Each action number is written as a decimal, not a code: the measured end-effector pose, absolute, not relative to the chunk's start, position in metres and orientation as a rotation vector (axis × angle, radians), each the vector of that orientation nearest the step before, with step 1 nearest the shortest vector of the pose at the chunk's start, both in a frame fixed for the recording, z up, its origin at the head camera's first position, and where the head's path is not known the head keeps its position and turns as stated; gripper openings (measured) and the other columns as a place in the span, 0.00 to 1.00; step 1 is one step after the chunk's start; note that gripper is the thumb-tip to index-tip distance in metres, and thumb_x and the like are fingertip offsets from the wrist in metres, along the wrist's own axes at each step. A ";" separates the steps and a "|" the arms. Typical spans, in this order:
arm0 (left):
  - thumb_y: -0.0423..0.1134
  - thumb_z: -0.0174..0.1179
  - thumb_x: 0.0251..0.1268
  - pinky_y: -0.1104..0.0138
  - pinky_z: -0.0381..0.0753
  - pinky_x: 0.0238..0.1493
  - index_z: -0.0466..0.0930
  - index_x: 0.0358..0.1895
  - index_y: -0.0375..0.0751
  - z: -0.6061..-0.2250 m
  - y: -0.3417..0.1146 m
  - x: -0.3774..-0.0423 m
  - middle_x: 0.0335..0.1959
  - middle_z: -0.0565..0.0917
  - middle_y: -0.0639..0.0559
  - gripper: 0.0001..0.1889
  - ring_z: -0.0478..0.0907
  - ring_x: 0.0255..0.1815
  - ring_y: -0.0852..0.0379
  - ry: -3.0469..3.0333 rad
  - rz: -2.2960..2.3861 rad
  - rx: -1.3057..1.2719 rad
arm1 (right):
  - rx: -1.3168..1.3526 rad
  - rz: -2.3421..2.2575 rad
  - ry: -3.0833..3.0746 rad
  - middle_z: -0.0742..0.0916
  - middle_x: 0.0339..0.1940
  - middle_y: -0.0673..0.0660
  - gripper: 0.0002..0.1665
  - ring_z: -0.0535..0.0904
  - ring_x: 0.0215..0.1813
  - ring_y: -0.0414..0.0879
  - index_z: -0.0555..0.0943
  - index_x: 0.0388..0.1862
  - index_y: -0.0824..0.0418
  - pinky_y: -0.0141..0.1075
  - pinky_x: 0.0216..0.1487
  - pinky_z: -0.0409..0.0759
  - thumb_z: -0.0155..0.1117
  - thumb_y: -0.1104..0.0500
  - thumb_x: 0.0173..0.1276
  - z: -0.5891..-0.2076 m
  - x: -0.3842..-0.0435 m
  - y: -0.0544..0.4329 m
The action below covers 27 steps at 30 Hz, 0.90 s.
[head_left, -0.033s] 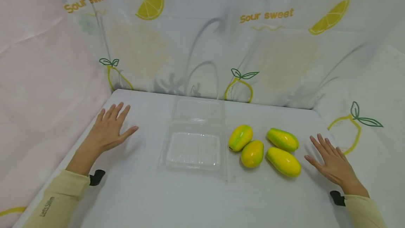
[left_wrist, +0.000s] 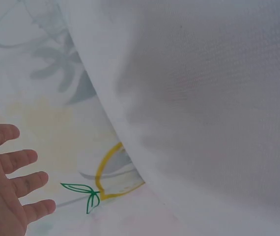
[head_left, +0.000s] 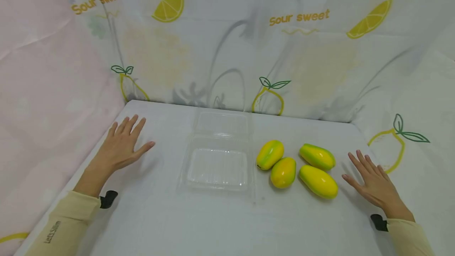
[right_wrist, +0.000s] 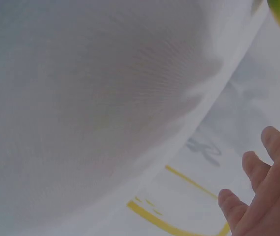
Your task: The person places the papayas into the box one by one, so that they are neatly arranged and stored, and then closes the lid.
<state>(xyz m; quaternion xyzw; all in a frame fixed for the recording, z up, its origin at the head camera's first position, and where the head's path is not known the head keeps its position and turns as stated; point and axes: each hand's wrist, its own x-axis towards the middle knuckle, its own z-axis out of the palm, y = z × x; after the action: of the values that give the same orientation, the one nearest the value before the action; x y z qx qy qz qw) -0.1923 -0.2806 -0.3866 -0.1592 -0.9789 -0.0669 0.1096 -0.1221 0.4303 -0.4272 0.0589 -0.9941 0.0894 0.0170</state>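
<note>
My left hand (head_left: 119, 145) is held over the left side of the white table (head_left: 199, 224), palm down, fingers straight and spread, holding nothing. At the right side my right hand (head_left: 373, 185) has the same flat, spread pose and is also free of any object. Nearest to it lie two glossy yellow-green fruits, shaped like papayas: an upper fruit (head_left: 317, 157) and a lower fruit (head_left: 318, 181). Left of these, an oval fruit (head_left: 270, 155) and a rounder-looking fruit (head_left: 283, 172) lie close together. A clear plastic clamshell box (head_left: 217, 169) stands unfolded beside them, its lid (head_left: 222, 123) laid back toward the wall.
A pale cloth (head_left: 227, 50) printed with lemons hangs behind the table's back edge, and a pinkish cloth (head_left: 53, 74) hangs on the left. Black wrist mounts (head_left: 109, 199) show at both cuffs. The wrist views mostly show white tabletop (left_wrist: 218, 123).
</note>
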 end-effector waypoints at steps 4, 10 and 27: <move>0.63 0.49 0.70 0.33 0.47 0.70 0.54 0.75 0.33 -0.388 -0.281 -0.193 0.74 0.58 0.27 0.43 0.53 0.73 0.26 -2.879 -0.204 -0.468 | 0.177 0.262 -3.091 0.44 0.81 0.66 0.49 0.36 0.79 0.68 0.39 0.81 0.50 0.67 0.74 0.30 0.50 0.37 0.73 -0.426 -0.122 0.432; 0.62 0.49 0.70 0.33 0.47 0.70 0.52 0.76 0.33 -0.391 -0.282 -0.195 0.73 0.58 0.26 0.44 0.54 0.72 0.25 -2.891 -0.253 -0.470 | 0.171 0.272 -3.098 0.43 0.81 0.65 0.49 0.36 0.79 0.67 0.39 0.81 0.50 0.66 0.74 0.28 0.50 0.37 0.73 -0.425 -0.122 0.432; 0.56 0.45 0.76 0.32 0.51 0.68 0.43 0.79 0.38 -0.399 -0.266 -0.197 0.77 0.52 0.30 0.39 0.50 0.75 0.28 -2.971 -0.859 -0.534 | 0.240 0.323 -3.070 0.46 0.82 0.62 0.48 0.39 0.80 0.65 0.41 0.82 0.49 0.65 0.75 0.34 0.51 0.37 0.72 -0.426 -0.130 0.421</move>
<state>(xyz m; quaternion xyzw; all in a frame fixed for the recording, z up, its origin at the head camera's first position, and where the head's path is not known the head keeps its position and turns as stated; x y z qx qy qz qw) -0.1965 -0.2663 -0.3986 -0.1702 -0.9466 -0.2737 0.0016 -0.1295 0.4205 -0.4255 0.0775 -0.9912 0.1044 0.0228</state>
